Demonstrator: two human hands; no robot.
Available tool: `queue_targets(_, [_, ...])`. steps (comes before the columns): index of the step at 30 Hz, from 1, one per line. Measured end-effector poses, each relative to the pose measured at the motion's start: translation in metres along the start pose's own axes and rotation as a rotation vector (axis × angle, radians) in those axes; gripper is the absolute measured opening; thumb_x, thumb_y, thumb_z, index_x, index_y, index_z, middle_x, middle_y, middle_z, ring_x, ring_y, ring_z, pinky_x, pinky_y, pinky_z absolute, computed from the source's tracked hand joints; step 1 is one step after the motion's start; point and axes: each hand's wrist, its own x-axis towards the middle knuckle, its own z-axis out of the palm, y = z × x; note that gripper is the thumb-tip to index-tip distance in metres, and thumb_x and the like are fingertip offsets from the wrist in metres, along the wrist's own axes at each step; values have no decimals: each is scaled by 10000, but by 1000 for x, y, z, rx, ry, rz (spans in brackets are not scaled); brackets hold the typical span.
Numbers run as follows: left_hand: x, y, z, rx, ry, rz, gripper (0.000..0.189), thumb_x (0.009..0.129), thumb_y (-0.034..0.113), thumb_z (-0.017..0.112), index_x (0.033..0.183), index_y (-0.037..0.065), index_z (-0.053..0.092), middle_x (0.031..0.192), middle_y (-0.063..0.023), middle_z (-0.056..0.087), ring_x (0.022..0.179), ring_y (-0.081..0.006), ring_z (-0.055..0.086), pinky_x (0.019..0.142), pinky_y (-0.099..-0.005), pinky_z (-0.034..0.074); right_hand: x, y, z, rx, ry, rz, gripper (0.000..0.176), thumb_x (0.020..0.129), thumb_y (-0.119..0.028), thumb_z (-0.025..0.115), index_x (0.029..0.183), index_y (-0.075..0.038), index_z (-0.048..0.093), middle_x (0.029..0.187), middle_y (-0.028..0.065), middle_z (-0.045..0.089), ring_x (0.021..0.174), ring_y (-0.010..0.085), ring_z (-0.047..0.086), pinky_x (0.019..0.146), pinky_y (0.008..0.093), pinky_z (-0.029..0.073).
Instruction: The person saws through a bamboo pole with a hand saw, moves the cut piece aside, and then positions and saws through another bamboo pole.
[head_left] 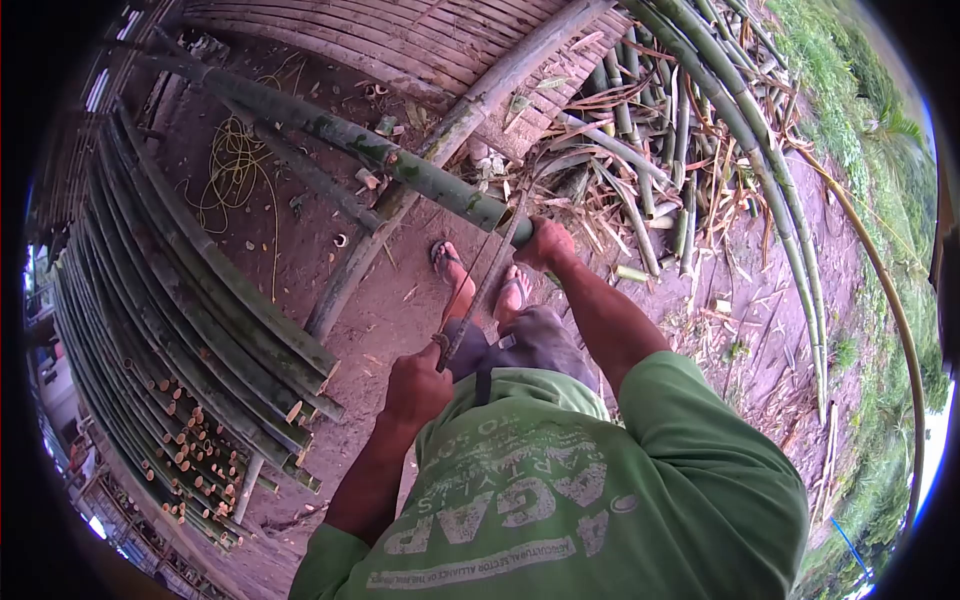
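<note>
A long green bamboo pole slants across the view and rests on a wooden support pole. My right hand is closed around its near end. My left hand grips the handle end of a bow saw, which has a slim frame and a thin blade. The saw reaches up from my left fist to the bamboo, and its blade meets the pole just short of my right hand. A pale cut line shows there. My feet in flip-flops stand below the pole.
Stacked bamboo poles lie at the left, their cut ends facing me. Yellow rope is coiled on the dirt. Bamboo offcuts pile up at the upper right beside a slatted platform. Long poles arch down the right side.
</note>
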Motion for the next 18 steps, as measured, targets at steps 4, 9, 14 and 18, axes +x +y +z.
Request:
queue_targets(4, [2, -6, 10, 10, -11, -11, 292, 705, 80, 595, 974, -33, 582, 739, -287, 623, 713, -455, 627, 672, -531, 510, 6, -4, 4, -70, 47, 68, 512, 608, -277, 759, 1084, -130, 638, 1041, 139, 681, 1006, 312, 651, 899, 401, 516])
queue_targets(9, [42, 31, 2, -130, 93, 66, 283, 714, 52, 569, 979, -47, 560, 728, -296, 613, 711, -464, 622, 672, -536, 506, 16, 1, -55, -36, 188, -10, 466, 596, -302, 777, 1016, -143, 658, 952, 130, 697, 897, 285, 674, 797, 394, 531])
queue_targets(14, [-14, 32, -15, -106, 50, 33, 273, 726, 46, 567, 982, -49, 568, 743, -290, 613, 740, -466, 616, 669, -529, 498, 26, 13, -30, -19, 112, -91, 630, 535, -271, 795, 1131, -123, 654, 928, 122, 703, 873, 259, 679, 821, 367, 532])
queue_targets(18, [34, 31, 6, -60, 45, 19, 270, 755, 83, 556, 991, -49, 554, 745, -297, 616, 728, -492, 617, 680, -547, 502, 8, 2, -15, -3, -3, -143, 590, 552, -292, 780, 1088, -76, 659, 927, 151, 701, 873, 284, 682, 813, 373, 538])
